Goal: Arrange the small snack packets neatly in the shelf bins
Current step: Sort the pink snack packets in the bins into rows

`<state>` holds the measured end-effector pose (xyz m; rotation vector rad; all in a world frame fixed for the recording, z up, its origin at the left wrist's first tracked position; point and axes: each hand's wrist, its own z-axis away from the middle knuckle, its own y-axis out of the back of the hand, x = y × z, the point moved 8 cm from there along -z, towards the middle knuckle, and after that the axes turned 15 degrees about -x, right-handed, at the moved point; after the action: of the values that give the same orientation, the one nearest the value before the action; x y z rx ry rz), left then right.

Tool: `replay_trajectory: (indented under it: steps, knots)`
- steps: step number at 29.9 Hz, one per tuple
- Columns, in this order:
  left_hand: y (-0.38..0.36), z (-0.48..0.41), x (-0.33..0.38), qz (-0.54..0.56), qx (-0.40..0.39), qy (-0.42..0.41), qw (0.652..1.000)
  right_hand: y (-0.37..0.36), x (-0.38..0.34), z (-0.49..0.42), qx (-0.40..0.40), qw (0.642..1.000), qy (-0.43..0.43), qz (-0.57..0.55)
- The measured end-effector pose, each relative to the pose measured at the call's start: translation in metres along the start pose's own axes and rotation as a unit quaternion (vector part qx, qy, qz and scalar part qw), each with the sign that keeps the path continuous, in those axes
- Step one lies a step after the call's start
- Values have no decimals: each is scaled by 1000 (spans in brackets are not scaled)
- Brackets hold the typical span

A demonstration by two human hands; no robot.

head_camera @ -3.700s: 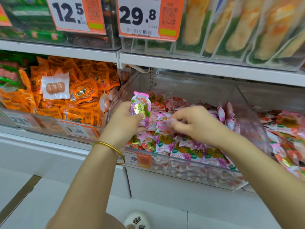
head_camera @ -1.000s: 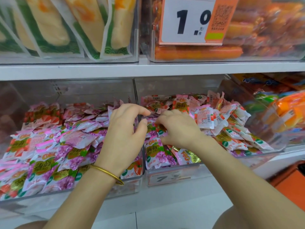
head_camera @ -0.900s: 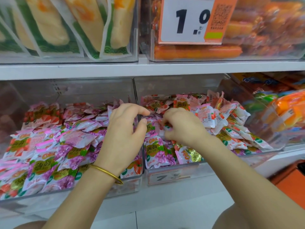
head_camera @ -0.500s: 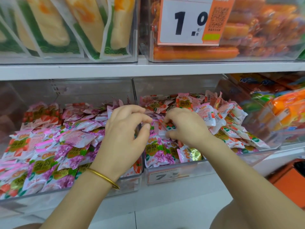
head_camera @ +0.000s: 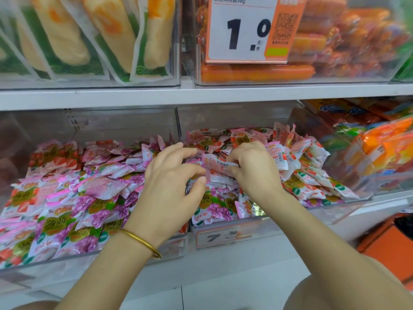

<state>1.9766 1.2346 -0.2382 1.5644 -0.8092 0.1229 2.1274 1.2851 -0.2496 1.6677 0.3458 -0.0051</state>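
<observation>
right hand (head_camera: 252, 170) pinched on packet (head_camera: 220, 163) just lifted in right bin (head_camera: 312, 212), to be re-laid; left hand (head_camera: 172, 177) half-curled (hold unclear).

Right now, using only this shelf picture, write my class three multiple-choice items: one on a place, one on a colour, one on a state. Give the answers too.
1. Where is the 1.0 tag?
A. on the upper bin
B. on the floor
C. on a lower bin

2. What colour is the bangle?
A. silver
B. gold
C. black

3. What is the right hand doing?
A. hanging idle
B. pinching a packet
C. pressing the tag

Answers:
1 A: it hangs on the front of the bin holding orange sausages.
2 B: it gleams yellow on the wrist.
3 B: its fingertips close on a barcoded packet.
</observation>
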Motion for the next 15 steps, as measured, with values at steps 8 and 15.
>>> replay_trajectory:
  steps: [8, 15]
  knots:
    - [12, 1, 6, -1, 61, -8, 998, 26, 27, 9, 95, 937, -78, -327]
    - [10, -8, 19, 192, 45, 4, 980, 49, 0, 27, 96, 869, 60, -481]
